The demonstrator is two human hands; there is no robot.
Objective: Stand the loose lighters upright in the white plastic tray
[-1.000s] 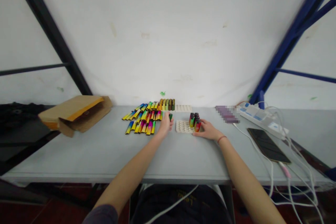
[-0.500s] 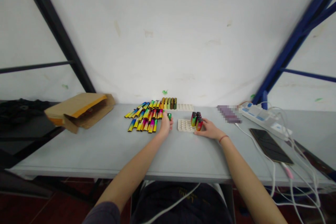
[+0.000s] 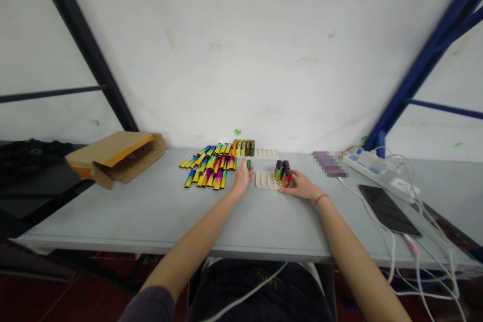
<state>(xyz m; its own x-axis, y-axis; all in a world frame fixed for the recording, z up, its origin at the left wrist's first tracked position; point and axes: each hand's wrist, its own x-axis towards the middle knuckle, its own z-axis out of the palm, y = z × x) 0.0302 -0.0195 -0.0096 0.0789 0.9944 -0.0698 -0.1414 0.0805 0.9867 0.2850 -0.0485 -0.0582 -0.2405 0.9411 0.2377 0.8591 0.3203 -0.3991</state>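
Green disposable lighter (image 3: 249,165) is held upright near the fingertips of the left hand (image 3: 241,179), pinched between them, and is placed just left of the cream moulded tray (image 3: 267,179). Compared with the earlier frame, it has been shifted slightly right, toward that tray, and the hand has been moved with it. The right hand (image 3: 300,186) is kept at the tray's right edge, its fingers curled against a red-and-yellow lighter (image 3: 287,179). Whether that lighter is actually gripped cannot be told. It forms the near corner of a cluster of upright lighters (image 3: 282,170), which is stood on the right part of the tray and appears unchanged.

Left of the left hand, a heap of rainbow-gradient lighters (image 3: 209,172) is laid flat on the grey table (image 3: 113,216). Beyond it, a row of upright lighters (image 3: 243,148) is lined up beside a second cream tray (image 3: 266,154). Further left, a kraft envelope (image 3: 118,158) is lying open. On the right, a power strip (image 3: 381,173) and a dark smartphone (image 3: 388,210) are placed among white cables (image 3: 377,211).
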